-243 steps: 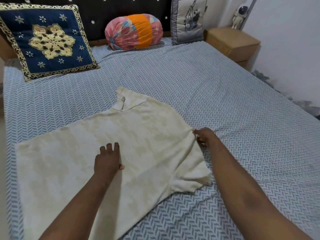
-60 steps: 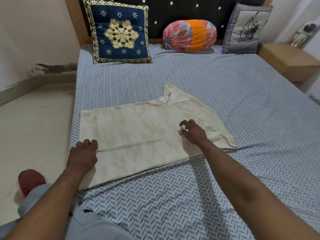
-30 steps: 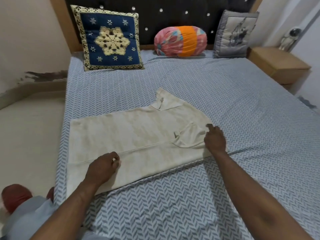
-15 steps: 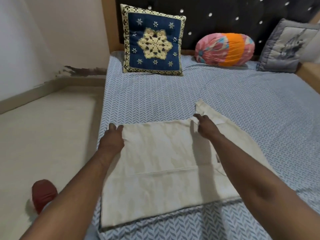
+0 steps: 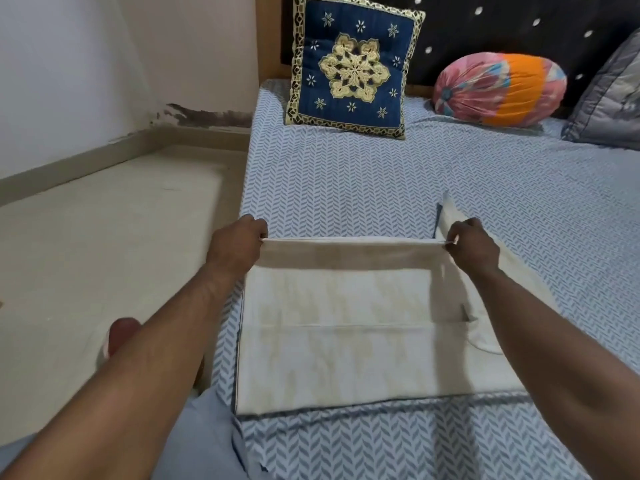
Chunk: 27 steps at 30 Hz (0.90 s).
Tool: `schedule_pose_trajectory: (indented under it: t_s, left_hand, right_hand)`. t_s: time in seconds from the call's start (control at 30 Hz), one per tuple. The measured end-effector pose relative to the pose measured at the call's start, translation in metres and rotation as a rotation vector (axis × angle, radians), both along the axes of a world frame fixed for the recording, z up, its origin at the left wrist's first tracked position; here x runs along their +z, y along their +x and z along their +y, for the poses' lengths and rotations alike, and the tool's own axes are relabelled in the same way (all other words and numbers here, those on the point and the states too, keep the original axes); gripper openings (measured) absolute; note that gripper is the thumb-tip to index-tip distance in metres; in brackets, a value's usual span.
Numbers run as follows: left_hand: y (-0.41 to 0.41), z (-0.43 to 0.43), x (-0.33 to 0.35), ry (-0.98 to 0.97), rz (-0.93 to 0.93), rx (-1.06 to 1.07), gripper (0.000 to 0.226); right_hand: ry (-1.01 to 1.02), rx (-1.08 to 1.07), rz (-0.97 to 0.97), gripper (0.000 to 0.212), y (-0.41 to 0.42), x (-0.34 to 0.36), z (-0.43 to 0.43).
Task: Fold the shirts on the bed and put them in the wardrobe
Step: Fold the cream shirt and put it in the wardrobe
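Shirt (image 5: 346,358), cream and partly folded, lies on the near left part of the big bed (image 5: 519,202), close to the bed's left side. The bed has a blue and white zigzag sheet. To the left of the bed is a pale floor (image 5: 104,237).

Most of the shirt lies flat on the sheet, with a straight fold line running across it. Its far edge is lifted up off the bed and pulled tight in a straight line. One more bit of the shirt sticks out on the sheet past the right end of that edge.

At the top of the bed, a square blue cushion (image 5: 353,64) with a gold flower leans on the dark headboard (image 5: 485,26). Beside it lies a round pink and orange pillow (image 5: 498,88). A grey cushion (image 5: 609,98) sits at the far right.

The left hand (image 5: 235,247) pinches the left end of the lifted edge, with its fingers curled round the cloth. The right hand (image 5: 472,245) pinches the right end the same way. The two hands are well apart, with the tight edge between them.
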<state>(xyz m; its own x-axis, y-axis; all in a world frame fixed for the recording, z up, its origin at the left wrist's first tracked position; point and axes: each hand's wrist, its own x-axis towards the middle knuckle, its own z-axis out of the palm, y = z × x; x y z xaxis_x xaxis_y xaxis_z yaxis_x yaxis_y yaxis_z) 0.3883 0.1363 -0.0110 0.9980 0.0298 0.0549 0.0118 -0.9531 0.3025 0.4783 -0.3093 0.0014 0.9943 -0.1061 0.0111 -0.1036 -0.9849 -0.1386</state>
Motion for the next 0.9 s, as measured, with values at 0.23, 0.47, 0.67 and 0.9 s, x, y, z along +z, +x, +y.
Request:
schedule_pose_trajectory:
  t_s: [0.23, 0.47, 0.67, 0.9]
  left_hand:
    - [-0.091, -0.021, 0.01, 0.099, -0.02, -0.063, 0.012]
    - [-0.139, -0.038, 0.014, 0.183, 0.081, -0.051, 0.012]
    - [-0.153, -0.044, 0.006, 0.252, 0.174, -0.072, 0.014]
    - [-0.14, -0.059, 0.013, 0.308, 0.288, -0.099, 0.04]
  right_hand:
    - [0.047, -0.036, -0.092, 0.014, -0.095, 0.004, -0.022]
    - [0.094, -0.034, -0.068, 0.018, -0.152, -0.005, -0.037]
    - [0.079, -0.055, -0.058, 0.017, -0.172, -0.018, -0.042]
    - [0.169, -0.027, -0.069, 0.018, -0.172, -0.029, -0.038]
